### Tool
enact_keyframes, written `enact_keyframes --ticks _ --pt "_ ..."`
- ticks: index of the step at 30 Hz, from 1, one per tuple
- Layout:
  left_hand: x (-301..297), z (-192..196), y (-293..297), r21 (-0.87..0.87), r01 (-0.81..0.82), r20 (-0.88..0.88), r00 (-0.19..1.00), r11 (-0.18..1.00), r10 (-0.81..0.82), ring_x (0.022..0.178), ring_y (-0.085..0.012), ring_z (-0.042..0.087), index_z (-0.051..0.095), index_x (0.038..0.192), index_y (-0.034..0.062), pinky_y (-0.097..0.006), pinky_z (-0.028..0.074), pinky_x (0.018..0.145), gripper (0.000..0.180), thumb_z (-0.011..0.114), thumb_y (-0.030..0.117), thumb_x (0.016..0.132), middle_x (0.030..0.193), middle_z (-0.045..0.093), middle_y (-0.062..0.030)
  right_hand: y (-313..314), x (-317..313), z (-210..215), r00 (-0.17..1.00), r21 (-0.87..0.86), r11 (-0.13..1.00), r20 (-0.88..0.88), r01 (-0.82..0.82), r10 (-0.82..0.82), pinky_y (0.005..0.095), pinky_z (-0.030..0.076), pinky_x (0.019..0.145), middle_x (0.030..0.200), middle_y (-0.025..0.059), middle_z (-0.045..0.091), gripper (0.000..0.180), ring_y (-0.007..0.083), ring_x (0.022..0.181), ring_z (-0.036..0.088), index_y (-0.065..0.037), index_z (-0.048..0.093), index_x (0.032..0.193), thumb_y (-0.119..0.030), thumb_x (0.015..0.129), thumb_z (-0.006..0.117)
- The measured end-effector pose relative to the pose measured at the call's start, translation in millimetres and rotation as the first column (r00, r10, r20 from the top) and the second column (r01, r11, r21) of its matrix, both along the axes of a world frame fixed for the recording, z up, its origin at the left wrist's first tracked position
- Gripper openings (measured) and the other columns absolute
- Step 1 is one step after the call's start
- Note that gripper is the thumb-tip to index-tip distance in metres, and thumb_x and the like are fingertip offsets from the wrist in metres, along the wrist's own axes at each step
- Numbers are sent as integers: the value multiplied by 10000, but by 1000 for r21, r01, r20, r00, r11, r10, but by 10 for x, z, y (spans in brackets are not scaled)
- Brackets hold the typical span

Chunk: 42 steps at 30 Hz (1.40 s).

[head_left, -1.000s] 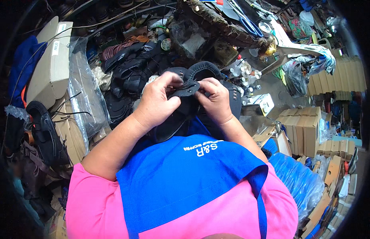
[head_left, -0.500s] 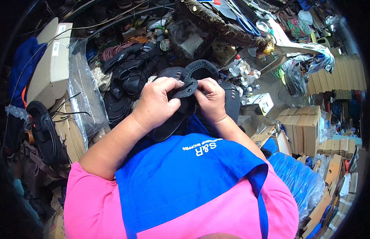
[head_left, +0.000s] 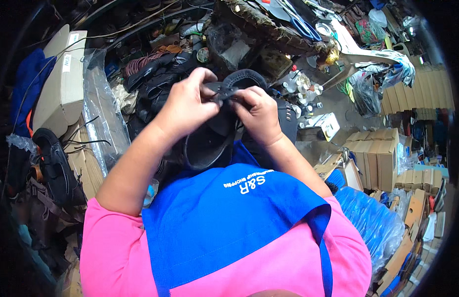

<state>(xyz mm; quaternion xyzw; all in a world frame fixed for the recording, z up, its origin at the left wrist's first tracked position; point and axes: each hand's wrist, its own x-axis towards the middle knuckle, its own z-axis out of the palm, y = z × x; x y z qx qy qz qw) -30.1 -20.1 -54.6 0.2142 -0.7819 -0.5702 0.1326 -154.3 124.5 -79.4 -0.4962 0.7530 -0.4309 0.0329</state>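
Note:
A black shoe upper (head_left: 207,148) with a padded, stitched collar hangs between my hands above my lap. My left hand (head_left: 190,101) pinches the narrow flap near its top, thumb and fingers closed on it. On the other side of that flap my right hand (head_left: 259,113) is closed too, thumb and fingertips gripping its edge just below the collar. The flap is partly hidden by my fingers. Beyond my right hand lies another black shoe piece (head_left: 287,119) with a row of short light stitches.
Black shoe parts (head_left: 162,76) are heaped beyond my left arm. A cardboard box (head_left: 61,81) and clear plastic sheeting (head_left: 103,94) stand left. Small bottles (head_left: 302,86) cluster ahead on the right, with stacked cardboard (head_left: 373,158) and a blue plastic-wrapped bundle (head_left: 365,215) nearer me.
My left hand has lifted and turned, and the flap has tilted from facing me to nearly edge-on. My right hand has shifted slightly left; the shoe upper's opening shows more below.

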Motion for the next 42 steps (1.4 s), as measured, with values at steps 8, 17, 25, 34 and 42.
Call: enact_keyframes --ticks 8,17,25,34,42 --pt "-235 -342 -438 220 154 127 975 963 -185 717 -72 582 660 966 -22 -231 476 687 198 601 46 789 830 665 -39 -170 -115 -120 1000 96 995 21 -7 5 366 501 716 817 119 622 131 296 788 623 -90 702 867 -142 750 673" --pt "-268 -382 -414 465 100 97 982 879 -163 712 -88 591 670 944 -33 -248 486 679 217 631 71 758 814 671 -44 -169 -167 -233 1000 149 989 -26 -9 13 342 493 682 802 117 621 139 268 753 623 -62 689 891 -109 762 668" --pt "-407 -452 -602 309 291 107 935 905 -337 729 -80 591 664 962 2 -230 479 702 243 724 83 740 835 666 -15 -220 -213 -197 926 60 992 -357 -107 122 366 431 600 681 32 515 248 243 642 544 -211 676 908 -101 688 647" --pt "-482 -593 -729 619 276 61 917 735 -395 769 -100 611 651 966 4 -241 485 764 266 729 91 727 872 670 -35 -233 -464 -320 933 84 986 -322 -143 163 319 363 700 694 -17 537 149 192 652 531 -259 699 781 -140 693 684" --pt "-544 -721 -797 612 298 71 902 733 -426 787 -92 609 637 998 5 -234 483 779 308 737 109 726 891 667 -26 -255 -584 -350 963 86 961 -37 -264 268 306 457 554 696 69 569 248 223 640 579 -146 735 854 17 673 684"
